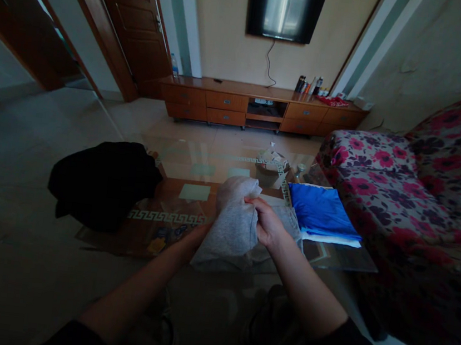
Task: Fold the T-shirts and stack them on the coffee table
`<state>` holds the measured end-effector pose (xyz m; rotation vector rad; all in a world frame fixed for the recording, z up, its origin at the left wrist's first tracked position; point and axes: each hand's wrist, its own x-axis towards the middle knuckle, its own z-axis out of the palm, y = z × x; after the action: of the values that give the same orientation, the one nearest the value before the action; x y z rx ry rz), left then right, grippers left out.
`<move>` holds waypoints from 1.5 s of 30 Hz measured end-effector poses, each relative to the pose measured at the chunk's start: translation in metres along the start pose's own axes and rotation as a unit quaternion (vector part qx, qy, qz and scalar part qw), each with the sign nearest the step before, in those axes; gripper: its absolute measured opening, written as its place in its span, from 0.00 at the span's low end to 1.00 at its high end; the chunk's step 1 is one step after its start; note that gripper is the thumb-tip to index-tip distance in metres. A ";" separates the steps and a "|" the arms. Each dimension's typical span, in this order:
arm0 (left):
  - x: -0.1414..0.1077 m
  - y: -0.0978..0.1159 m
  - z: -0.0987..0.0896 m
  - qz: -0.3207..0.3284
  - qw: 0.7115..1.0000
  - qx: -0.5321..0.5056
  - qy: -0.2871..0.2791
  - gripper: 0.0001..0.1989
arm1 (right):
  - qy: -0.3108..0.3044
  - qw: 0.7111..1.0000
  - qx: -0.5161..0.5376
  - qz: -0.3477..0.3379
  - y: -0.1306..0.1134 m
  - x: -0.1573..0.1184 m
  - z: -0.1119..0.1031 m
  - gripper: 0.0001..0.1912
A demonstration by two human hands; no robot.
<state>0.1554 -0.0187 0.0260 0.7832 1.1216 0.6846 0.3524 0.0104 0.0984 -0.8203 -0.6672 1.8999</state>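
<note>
A grey garment (230, 223), its exact kind not clear, is bunched up above the near side of the glass table (346, 259), with part of it spread on the glass to the right. My right hand (264, 221) is closed on its upper right edge, thumb and fingers pinching the cloth. My left hand (198, 239) reaches in at the garment's left side; the cloth covers its fingers. Just right of the grey cloth lies a folded blue garment (320, 210) on top of a white folded cloth (333, 240). A heap of black cloth (103, 182) rests at the table's left end.
Beyond the table stands a low wooden cabinet (226, 102) with bottles on top, under a wall-mounted TV (282, 8). A flowered sofa (419, 207) borders the right side. Near the table's far edge is a container with papers (273, 161). A wooden door (135, 21) is at the back left.
</note>
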 end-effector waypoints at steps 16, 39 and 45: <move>0.019 -0.023 -0.075 0.019 0.959 0.219 0.179 0.20 | 0.162 0.909 -0.370 0.097 0.007 0.006 -0.119 0.39; 0.019 -0.023 -0.064 0.173 0.851 0.437 0.233 0.17 | 0.160 0.780 -0.605 0.015 -0.006 0.013 -0.141 0.37; 0.024 -0.030 -0.070 0.151 0.838 0.469 0.234 0.20 | 0.176 0.702 -0.682 0.105 -0.004 0.010 -0.144 0.36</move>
<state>0.0980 -0.0023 -0.0269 1.7202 1.8463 0.5750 0.4620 0.0371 0.0084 -2.1628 -1.8147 1.0495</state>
